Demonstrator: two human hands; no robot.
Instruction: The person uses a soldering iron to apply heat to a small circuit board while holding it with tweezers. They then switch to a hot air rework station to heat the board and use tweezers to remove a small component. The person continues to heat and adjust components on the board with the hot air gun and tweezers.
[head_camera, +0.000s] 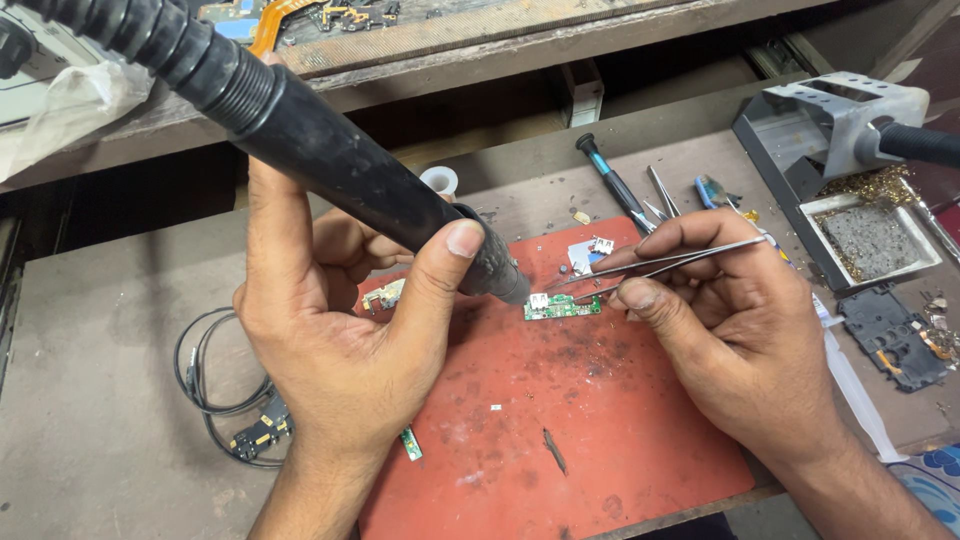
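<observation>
My left hand (340, 320) grips a black hot-air wand (330, 165) with a ribbed hose, its nozzle tip pointing down at a small green circuit board (562, 306) on a red work mat (580, 420). My right hand (730, 310) pinches metal tweezers (660, 262), whose tips reach a silver connector at the board's left end, right by the nozzle. Another small board piece (385, 294) lies on the mat behind my left thumb.
A soldering iron stand (835, 130) with a sponge tray (870, 238) sits at the right. A screwdriver (612, 180), spare tweezers (662, 192), a black phone part (895, 335), a coiled black cable (215, 395), a white ring (439, 180) and a tiny green strip (411, 443) lie around.
</observation>
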